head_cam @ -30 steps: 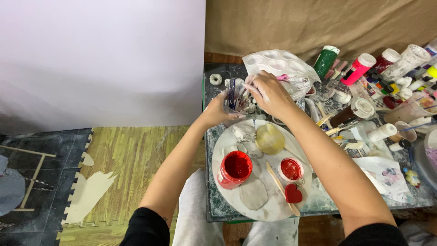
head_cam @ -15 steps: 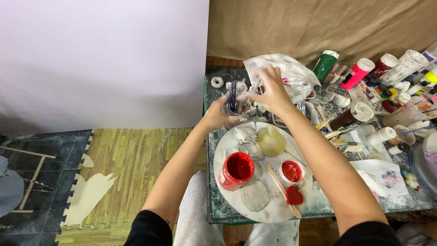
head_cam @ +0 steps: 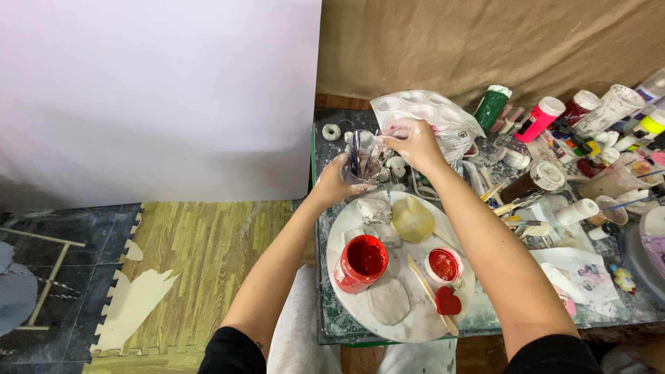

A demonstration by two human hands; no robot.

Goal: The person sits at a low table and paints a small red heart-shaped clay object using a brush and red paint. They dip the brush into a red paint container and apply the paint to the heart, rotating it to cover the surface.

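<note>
My left hand (head_cam: 337,181) grips a clear plastic cup (head_cam: 363,158) with brushes standing in it, held over the far edge of a round white board (head_cam: 350,291). My right hand (head_cam: 415,144), smeared with white, reaches into the cup's top and pinches something thin there. On the board lie a red paint pot (head_cam: 361,262), a smaller red pot (head_cam: 443,264), a flat grey clay disc (head_cam: 388,301), a yellowish clay disc (head_cam: 411,219), a red heart (head_cam: 448,302) and a wooden stick (head_cam: 424,282).
A white mould tray (head_cam: 415,109) sits behind the hands. Paint bottles, green (head_cam: 491,105), pink (head_cam: 539,118) and others, crowd the right of the glass table (head_cam: 325,325). A white sheet (head_cam: 152,97) hangs left. Foam floor mats (head_cam: 194,256) lie below.
Both hands stayed at the cup. My right hand shifted slightly on the cup's top; the view tilted a little.
</note>
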